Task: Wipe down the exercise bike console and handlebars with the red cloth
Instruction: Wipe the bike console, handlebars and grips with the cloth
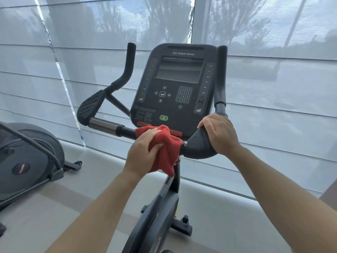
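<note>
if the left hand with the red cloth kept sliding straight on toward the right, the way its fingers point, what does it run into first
Probably the right elbow pad: the left hand clasps the red cloth around the crossbar, and the cloth's edge already sits right beside that pad, where the right hand rests. Depth is hard to judge.

My left hand and red cloth crowd the bar's middle; the console blocks just above. The left handlebar lies open, air around it.
</note>
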`<state>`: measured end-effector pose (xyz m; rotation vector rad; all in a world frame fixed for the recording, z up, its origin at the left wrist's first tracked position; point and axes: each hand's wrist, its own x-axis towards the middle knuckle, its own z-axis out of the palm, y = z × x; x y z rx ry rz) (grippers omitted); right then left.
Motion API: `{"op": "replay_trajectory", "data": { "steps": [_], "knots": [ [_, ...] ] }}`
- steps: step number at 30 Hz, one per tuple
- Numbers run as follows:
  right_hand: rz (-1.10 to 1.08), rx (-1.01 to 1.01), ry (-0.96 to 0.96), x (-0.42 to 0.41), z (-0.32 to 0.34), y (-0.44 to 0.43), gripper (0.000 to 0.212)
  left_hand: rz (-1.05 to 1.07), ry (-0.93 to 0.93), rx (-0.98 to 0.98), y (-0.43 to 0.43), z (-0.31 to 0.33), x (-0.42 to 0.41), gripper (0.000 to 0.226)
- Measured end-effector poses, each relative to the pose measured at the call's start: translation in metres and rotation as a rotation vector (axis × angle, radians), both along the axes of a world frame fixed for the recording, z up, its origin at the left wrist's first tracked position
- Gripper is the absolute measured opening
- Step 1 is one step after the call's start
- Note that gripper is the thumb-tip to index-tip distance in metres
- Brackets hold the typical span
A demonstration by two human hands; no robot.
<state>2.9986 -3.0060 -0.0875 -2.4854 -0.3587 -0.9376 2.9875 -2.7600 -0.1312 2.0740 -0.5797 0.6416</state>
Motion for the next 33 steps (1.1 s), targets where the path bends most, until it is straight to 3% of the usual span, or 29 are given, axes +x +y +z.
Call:
{"op": "replay_trajectory", "data": {
  "steps": [6, 18, 30, 33],
  "knots": [
    [0.013, 0.019, -0.002, -0.003, 0.001, 0.001, 0.056, -0.088, 0.027, 0.069, -0.039, 0.004, -0.03, 0.04],
    [0.142, 0.265, 0.059, 0.006, 0.025, -0.042, 0.053, -0.031, 0.002, -0.106, -0.075, 0.043, -0.028, 0.032],
    [0.312, 0.217, 0.062, 0.034, 0.017, -0.146, 0.043, 0.218, 0.088, -0.067, -0.198, 0.077, 0.023, 0.027],
    [0.324, 0.225, 0.071, 0.04, 0.014, -0.17, 0.043, 0.262, 0.187, 0.038, -0.222, 0.087, 0.041, 0.031]
  ]
}}
